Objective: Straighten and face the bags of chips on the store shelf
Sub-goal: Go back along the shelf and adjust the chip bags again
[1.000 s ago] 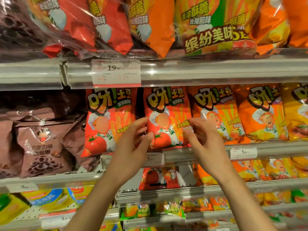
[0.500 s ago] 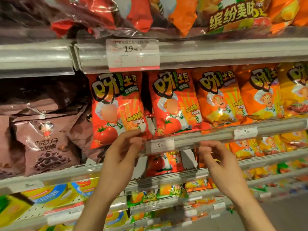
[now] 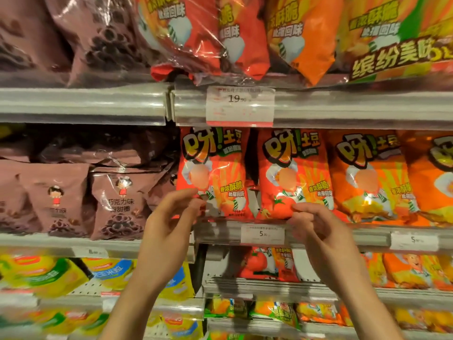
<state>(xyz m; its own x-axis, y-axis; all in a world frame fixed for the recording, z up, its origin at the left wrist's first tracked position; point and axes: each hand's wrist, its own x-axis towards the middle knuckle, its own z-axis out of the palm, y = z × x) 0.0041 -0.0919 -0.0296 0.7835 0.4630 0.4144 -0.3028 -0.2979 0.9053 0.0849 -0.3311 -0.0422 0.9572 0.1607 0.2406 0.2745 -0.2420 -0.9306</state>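
Head view: left hand point(image 3: 169, 224) pinching red chip bag point(image 3: 213, 175) low; right hand point(image 3: 318, 229) curled, grip unclear. Likely light, crinkly, crushable; best held by edges.

Two bare forearms rise from the bottom of the head-camera view, each ending in an uncovered hand. The left hand point(image 3: 169, 231) and the right hand point(image 3: 318, 231) wear no gloves, rings or watch. No sleeve or cuff reaches into view on either arm; both are bare from wrist to the frame's lower edge. The fingernails that show are short and unpainted. Nothing else of the person appears.
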